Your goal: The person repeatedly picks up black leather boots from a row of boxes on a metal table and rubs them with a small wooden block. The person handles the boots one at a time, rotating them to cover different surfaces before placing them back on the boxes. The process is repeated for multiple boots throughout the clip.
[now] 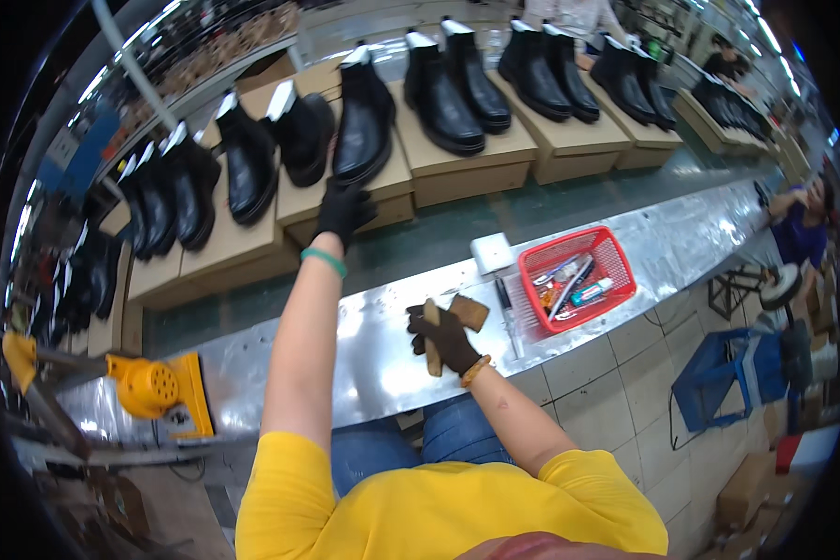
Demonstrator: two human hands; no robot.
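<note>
Red basket (551, 322), right side of bench (373, 373): pens, small bottle-like item inside. Far-side cardboard boxes (476, 175) carry black boots. Left hand (347, 213) at toe of far boot (363, 121), can't tell if pinching. Right hand (450, 341), nearer, gripping tan stick (433, 362).

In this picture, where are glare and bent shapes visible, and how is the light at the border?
Head view: ceiling-light glare whitens patches of the metal bench; head view: the row of cardboard boxes bows along the fisheye arc; head view: black boots carry soft highlights, and the corners go black.
</note>
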